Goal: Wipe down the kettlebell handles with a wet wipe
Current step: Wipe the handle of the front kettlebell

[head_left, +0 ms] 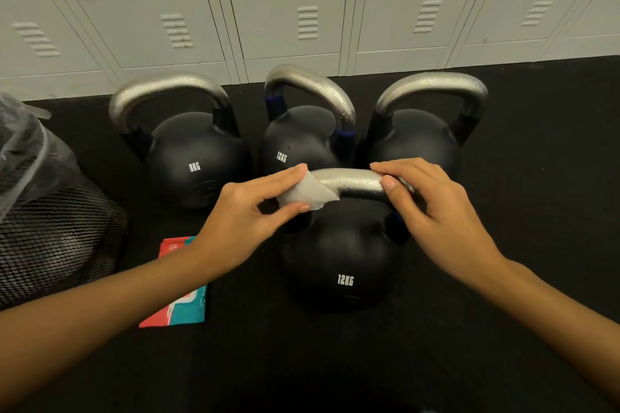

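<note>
Several black kettlebells with silver handles stand on the dark floor. The nearest one (342, 258), marked 12KG, has its handle (355, 183) between my hands. My left hand (255, 208) pinches a white wet wipe (307, 194) against the handle's left end. My right hand (426, 204) grips the handle's right end, thumb on top. Behind stand an 8KG kettlebell (198, 161), another 12KG one (302, 144) and a third (416, 141) whose marking is hidden.
A red and teal wipes packet (181, 305) lies on the floor under my left forearm. A black mesh bin (57, 238) lined with a clear bag stands at the left. Grey lockers (285, 7) line the back wall.
</note>
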The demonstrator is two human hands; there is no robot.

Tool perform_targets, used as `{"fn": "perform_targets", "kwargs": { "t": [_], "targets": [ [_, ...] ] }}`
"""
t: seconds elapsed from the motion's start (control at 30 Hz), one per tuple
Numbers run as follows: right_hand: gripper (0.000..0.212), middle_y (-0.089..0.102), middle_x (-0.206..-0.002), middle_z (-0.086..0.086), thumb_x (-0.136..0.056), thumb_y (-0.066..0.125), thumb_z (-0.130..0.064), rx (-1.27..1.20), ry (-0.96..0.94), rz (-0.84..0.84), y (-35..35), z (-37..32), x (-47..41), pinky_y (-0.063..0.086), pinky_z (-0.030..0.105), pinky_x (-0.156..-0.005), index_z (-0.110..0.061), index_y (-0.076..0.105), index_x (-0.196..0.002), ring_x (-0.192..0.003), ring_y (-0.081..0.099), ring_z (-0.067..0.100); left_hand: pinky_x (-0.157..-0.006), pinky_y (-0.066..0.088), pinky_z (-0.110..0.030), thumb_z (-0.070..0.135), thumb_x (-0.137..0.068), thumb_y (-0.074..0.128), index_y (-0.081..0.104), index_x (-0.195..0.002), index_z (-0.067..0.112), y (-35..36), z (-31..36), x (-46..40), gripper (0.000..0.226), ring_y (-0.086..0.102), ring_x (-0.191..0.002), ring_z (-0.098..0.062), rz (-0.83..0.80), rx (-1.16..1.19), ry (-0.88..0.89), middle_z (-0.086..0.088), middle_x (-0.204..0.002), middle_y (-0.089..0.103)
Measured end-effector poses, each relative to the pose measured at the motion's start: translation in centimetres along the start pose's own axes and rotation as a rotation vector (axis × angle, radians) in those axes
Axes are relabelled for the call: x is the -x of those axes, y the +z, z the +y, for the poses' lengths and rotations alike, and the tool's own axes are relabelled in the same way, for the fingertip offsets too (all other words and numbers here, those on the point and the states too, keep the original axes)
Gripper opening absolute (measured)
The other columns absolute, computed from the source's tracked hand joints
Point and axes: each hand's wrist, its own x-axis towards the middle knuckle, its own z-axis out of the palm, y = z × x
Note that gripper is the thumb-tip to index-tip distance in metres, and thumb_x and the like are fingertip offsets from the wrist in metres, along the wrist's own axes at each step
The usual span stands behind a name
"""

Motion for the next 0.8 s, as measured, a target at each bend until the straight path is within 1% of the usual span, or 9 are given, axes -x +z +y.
{"fn": "perform_targets", "kwargs": {
  "t": [0.07, 0.13, 0.2, 0.37, 0.47, 0.53, 0.6, 0.7, 0.8],
  "targets": [
    [0.030, 0.060, -0.115, -0.022, -0.100, 0.048, -0.031, 0.001, -0.001, 0.002, 0.0, 0.0, 0.0, 0.034, 0.009, -0.092, -0.027, 0.063, -0.125, -0.111, 0.050, -0.001, -0.104, 0.040, -0.018, 0.027, -0.076, 0.071, 0.055, -0.130, 0.011, -0.1, 0.4, -0.5, 0.058, 0.054, -0.121, 0.000, -0.040, 0.035, -0.043, 0.005, -0.128, 0.058],
    [0.030, 0.060, -0.115, -0.021, -0.099, 0.048, -0.031, 0.001, 0.001, 0.005, 0.0, 0.0, 0.0, 0.033, 0.007, -0.092, -0.027, 0.063, -0.125, -0.111, 0.050, -0.001, -0.099, 0.043, -0.015, 0.029, -0.073, 0.070, 0.055, -0.128, 0.021, -0.3, 0.3, -0.5, 0.058, 0.056, -0.116, 0.003, -0.097, 0.203, -0.219, 0.013, -0.124, 0.060],
    [0.031, 0.060, -0.115, -0.020, -0.099, 0.047, -0.031, -0.004, 0.006, 0.013, 0.2, 0.0, 0.1, 0.035, 0.009, -0.092, -0.026, 0.063, -0.125, -0.111, 0.051, 0.001, -0.097, 0.046, -0.017, 0.027, -0.070, 0.072, 0.055, -0.127, 0.026, -0.5, -0.5, 0.0, 0.059, 0.059, -0.112, 0.001, -0.128, 0.356, -0.380, 0.013, -0.120, 0.064],
    [0.030, 0.061, -0.115, -0.018, -0.100, 0.047, -0.030, -0.012, 0.018, 0.036, 0.5, -0.3, 0.2, 0.036, 0.010, -0.092, -0.026, 0.063, -0.125, -0.109, 0.051, 0.003, -0.099, 0.047, -0.022, 0.021, -0.068, 0.072, 0.057, -0.128, 0.007, 0.4, -2.2, 1.6, 0.063, 0.063, -0.109, -0.004, -0.135, 0.415, -0.542, 0.001, -0.115, 0.069],
    [0.032, 0.060, -0.116, -0.019, -0.100, 0.047, -0.031, -0.001, 0.024, 0.036, 0.4, -0.3, 0.3, 0.035, 0.010, -0.092, -0.026, 0.062, -0.127, -0.110, 0.050, 0.003, -0.097, 0.047, -0.020, 0.012, -0.074, 0.071, 0.064, -0.119, 0.008, 0.9, -2.4, 1.8, 0.046, 0.064, -0.107, -0.005, -0.181, 0.412, -0.567, 0.005, -0.107, 0.071],
    [0.033, 0.059, -0.118, -0.019, -0.099, 0.046, -0.033, 0.002, 0.028, 0.027, 0.3, -0.3, 0.4, 0.035, 0.010, -0.093, -0.027, 0.061, -0.129, -0.112, 0.050, 0.003, -0.098, 0.047, -0.021, 0.010, -0.075, 0.073, 0.066, -0.116, 0.011, 0.8, -2.4, 1.5, 0.042, 0.064, -0.108, -0.005, -0.176, 0.377, -0.539, 0.006, -0.107, 0.072],
    [0.035, 0.059, -0.119, -0.019, -0.099, 0.045, -0.034, 0.003, 0.028, 0.017, 0.4, -0.3, 0.5, 0.035, 0.009, -0.093, -0.027, 0.060, -0.130, -0.114, 0.049, 0.002, -0.098, 0.048, -0.021, 0.016, -0.072, 0.074, 0.063, -0.122, 0.013, 0.5, -2.1, 1.3, 0.052, 0.063, -0.109, -0.003, -0.142, 0.348, -0.498, 0.007, -0.111, 0.071],
    [0.035, 0.059, -0.118, -0.018, -0.099, 0.045, -0.034, 0.006, 0.018, 0.032, 0.5, -0.3, 0.5, 0.034, 0.007, -0.092, -0.026, 0.060, -0.130, -0.113, 0.049, 0.003, -0.095, 0.047, -0.017, 0.023, -0.069, 0.073, 0.055, -0.131, 0.015, 0.5, -1.3, 1.2, 0.064, 0.061, -0.111, -0.001, -0.095, 0.337, -0.448, 0.008, -0.118, 0.067],
    [0.035, 0.059, -0.118, -0.017, -0.099, 0.045, -0.033, 0.012, 0.019, 0.037, 0.6, -0.3, 0.5, 0.032, 0.006, -0.092, -0.025, 0.060, -0.130, -0.112, 0.049, 0.002, -0.092, 0.047, -0.013, 0.018, -0.071, 0.074, 0.054, -0.130, 0.013, 1.1, -1.1, 1.5, 0.063, 0.062, -0.107, 0.002, -0.064, 0.332, -0.469, 0.007, -0.115, 0.066]
  ]
}}
